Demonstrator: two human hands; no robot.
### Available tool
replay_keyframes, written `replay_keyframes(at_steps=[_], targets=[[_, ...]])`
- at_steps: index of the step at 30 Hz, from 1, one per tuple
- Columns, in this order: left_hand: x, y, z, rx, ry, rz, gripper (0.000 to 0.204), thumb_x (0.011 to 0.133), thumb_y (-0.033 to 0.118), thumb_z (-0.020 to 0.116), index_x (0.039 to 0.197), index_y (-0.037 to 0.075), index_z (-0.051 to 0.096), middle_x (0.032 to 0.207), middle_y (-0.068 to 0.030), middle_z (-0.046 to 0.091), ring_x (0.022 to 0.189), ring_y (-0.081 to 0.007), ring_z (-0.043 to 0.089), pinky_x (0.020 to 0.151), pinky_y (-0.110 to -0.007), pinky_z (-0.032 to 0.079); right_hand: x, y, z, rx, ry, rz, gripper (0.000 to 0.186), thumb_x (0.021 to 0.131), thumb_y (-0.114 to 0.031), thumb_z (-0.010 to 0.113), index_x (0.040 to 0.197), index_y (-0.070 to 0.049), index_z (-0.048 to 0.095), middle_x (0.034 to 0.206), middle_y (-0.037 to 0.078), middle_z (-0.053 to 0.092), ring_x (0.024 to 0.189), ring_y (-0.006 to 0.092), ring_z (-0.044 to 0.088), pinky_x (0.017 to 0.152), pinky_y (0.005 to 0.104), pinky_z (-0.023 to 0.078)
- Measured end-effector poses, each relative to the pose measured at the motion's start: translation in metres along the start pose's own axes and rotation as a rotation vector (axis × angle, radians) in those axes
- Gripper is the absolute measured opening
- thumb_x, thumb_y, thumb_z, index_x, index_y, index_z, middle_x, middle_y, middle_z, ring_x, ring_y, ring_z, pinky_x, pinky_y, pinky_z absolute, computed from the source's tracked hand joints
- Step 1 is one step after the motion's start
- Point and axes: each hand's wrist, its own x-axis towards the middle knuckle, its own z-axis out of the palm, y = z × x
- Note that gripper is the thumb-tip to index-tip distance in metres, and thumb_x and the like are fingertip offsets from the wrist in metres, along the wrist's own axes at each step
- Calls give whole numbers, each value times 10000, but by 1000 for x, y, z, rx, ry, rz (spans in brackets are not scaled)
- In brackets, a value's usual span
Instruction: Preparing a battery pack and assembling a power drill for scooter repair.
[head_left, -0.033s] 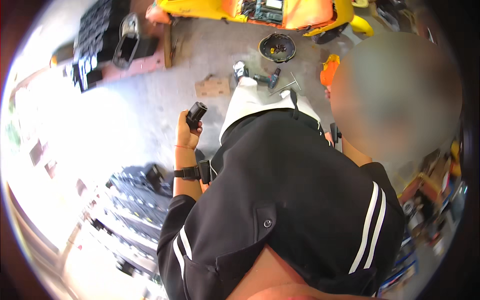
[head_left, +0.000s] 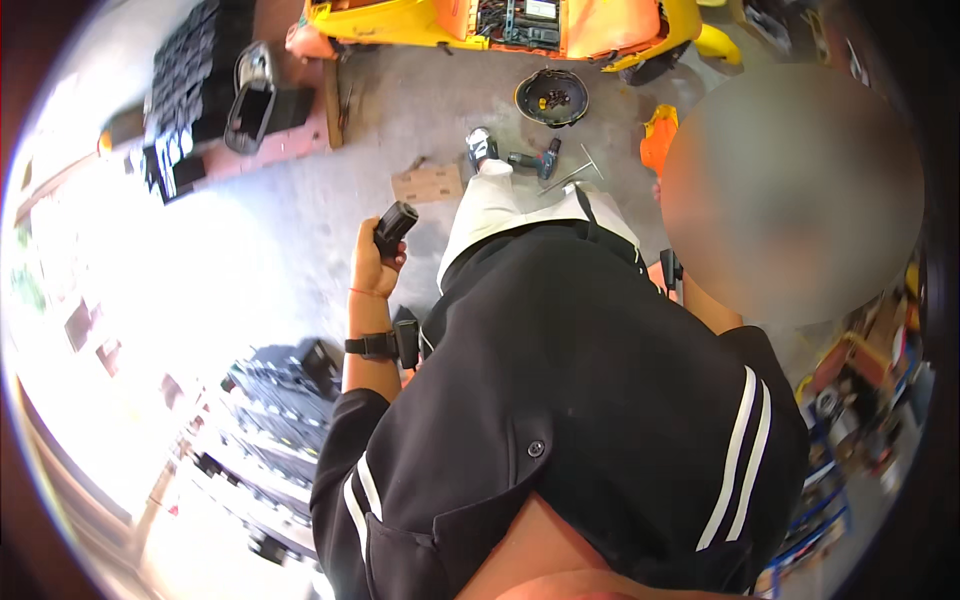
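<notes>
My left hand (head_left: 372, 262) is closed round a black, stubby, roughly cylindrical object (head_left: 396, 230), held out over the floor. Its exact kind does not show. A blurred round patch covers most of my right hand (head_left: 657, 188); only some fingertips show at its left edge. Just above those fingertips is an orange plastic piece (head_left: 657, 140). Whether my right fingers grip it is hidden. On the floor by my shoe lie a cordless drill (head_left: 538, 160) and a T-handled metal tool (head_left: 582, 172). Beyond them sits a dark bowl-shaped container (head_left: 570, 80) with small parts inside.
A yellow and orange vehicle body (head_left: 395, 22) with exposed wiring stands ahead. A flat brown piece (head_left: 428, 184) lies left of my foot. Black parts (head_left: 190, 70) cover a low surface at the far left. Cluttered goods (head_left: 850, 400) line the right side.
The view has shifted slightly. My left hand keeps the black object in nearly the same place.
</notes>
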Motion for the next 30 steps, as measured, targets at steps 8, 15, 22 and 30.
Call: replay_keyframes(at_steps=[8, 15, 22, 30], targets=[[13, 162, 80, 314, -268, 64, 256, 943, 378, 587, 1002, 129, 589, 820, -44, 639, 624, -155, 570, 515, -274, 415, -85, 48, 57, -517, 123, -16, 548, 945, -482, 461, 904, 14, 690, 981, 262, 673, 977, 461, 616, 873, 506, 478], [-45, 216, 141, 1081, -436, 457, 253, 968, 333, 544, 1080, 111, 592, 894, -44, 665, 683, -139, 607, 542, -241, 444, -85, 103, 102, 15, 247, -209, 277, 946, -277, 532, 976, -28, 649, 840, 57, 658, 756, 157, 620, 676, 317, 481], [-3, 84, 263, 1194, -648, -95, 270, 977, 334, 533, 1028, 72, 573, 822, -63, 633, 619, -149, 583, 502, -259, 423, -101, 185, 210, 234, 402, -74, 314, 868, -298, 609, 1008, -24, 672, 820, 108, 688, 738, 196, 652, 656, 354, 504], [145, -113, 241, 968, -617, -713, 352, 957, 369, 499, 1073, 53, 602, 886, -99, 632, 685, -199, 562, 589, -309, 453, -23, 194, 294, 1649, -111, 381, 219, 897, -310, 597, 1010, -123, 616, 947, 54, 660, 923, 245, 640, 855, 461, 501]])
